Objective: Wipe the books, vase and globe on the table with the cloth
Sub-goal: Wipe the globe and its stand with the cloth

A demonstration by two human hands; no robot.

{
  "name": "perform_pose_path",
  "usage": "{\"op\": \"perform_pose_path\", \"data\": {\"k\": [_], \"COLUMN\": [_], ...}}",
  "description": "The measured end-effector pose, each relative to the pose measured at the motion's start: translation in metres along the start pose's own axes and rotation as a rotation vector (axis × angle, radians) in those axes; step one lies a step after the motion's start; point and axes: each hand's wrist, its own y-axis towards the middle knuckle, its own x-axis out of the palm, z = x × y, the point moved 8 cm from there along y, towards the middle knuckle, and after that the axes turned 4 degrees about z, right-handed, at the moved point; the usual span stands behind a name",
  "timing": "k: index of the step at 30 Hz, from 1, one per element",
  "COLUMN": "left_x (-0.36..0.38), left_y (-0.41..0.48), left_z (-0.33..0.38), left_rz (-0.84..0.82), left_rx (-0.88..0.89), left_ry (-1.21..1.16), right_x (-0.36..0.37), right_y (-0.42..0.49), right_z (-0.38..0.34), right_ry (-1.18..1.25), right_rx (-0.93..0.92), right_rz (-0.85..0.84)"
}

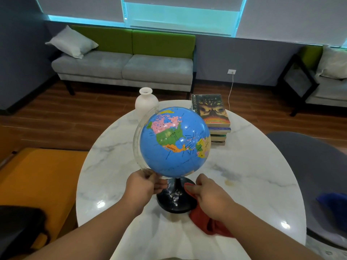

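A blue globe (174, 141) on a black stand (174, 200) sits in the middle of a round white marble table (244, 175). My left hand (144, 186) grips the lower end of the globe's clear arc frame. My right hand (208, 194) holds a red cloth (208, 223) against the right side of the black base; the cloth hangs down under my wrist onto the table. A white vase (146, 101) stands behind the globe at the table's far edge. A stack of books (212, 115) lies at the far right of the table.
A grey chair (309, 175) with a blue item (334, 205) on it stands right of the table. An orange seat (37, 181) is at the left. A grey and green sofa (124, 66) lines the far wall.
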Motion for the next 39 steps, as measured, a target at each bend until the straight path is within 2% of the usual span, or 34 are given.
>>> {"op": "perform_pose_path", "data": {"k": [5,8,10,14,15,17,19,21,25,27,31,33,35,37,39], "left_x": [-0.001,-0.003,-0.003,-0.003,-0.003,-0.004,-0.003,-0.003,-0.003,-0.004,-0.005,-0.005,-0.005,-0.004,-0.004], "left_y": [0.000,0.002,0.002,0.002,0.003,0.004,0.003,0.003,0.005,0.005,0.007,0.006,0.005,0.005,0.004], "left_z": [-0.002,-0.002,-0.001,0.000,0.001,0.001,0.001,0.001,0.001,0.000,0.000,0.001,0.003,0.004,0.004], "left_rz": [-0.002,0.006,0.001,0.001,-0.001,-0.009,-0.014,-0.009,-0.030,-0.031,-0.039,-0.040,-0.031,-0.022,-0.019], "left_rx": [0.008,0.009,0.012,0.006,0.003,-0.001,-0.001,0.002,0.004,0.006,0.011,0.019,0.036,0.036,0.024], "left_ry": [0.030,0.044,0.043,0.028,0.029,0.031,0.029,0.025,0.052,0.058,0.074,0.076,0.064,0.037,0.008], "right_x": [-0.004,0.000,-0.003,0.000,0.000,0.001,0.000,-0.002,-0.001,-0.001,0.010,0.008,0.000,-0.002,0.002], "right_y": [0.016,0.015,0.018,0.030,0.032,0.039,0.041,0.042,0.042,0.044,0.046,0.042,0.042,0.038,0.032], "right_z": [0.013,-0.009,-0.005,-0.003,-0.009,-0.010,-0.007,-0.015,-0.019,-0.014,-0.020,-0.015,-0.006,-0.010,-0.011], "right_ry": [-0.032,-0.077,-0.107,-0.116,-0.069,-0.156,-0.162,-0.186,-0.053,-0.130,-0.161,-0.160,-0.272,-0.263,-0.113], "right_rx": [0.118,0.012,0.043,0.099,0.066,-0.022,0.055,0.036,0.034,0.066,-0.033,0.053,0.124,0.067,0.036], "right_rz": [-0.048,-0.164,-0.184,-0.162,-0.141,-0.134,-0.188,-0.230,-0.265,-0.262,-0.291,-0.332,-0.292,-0.261,-0.212]}}
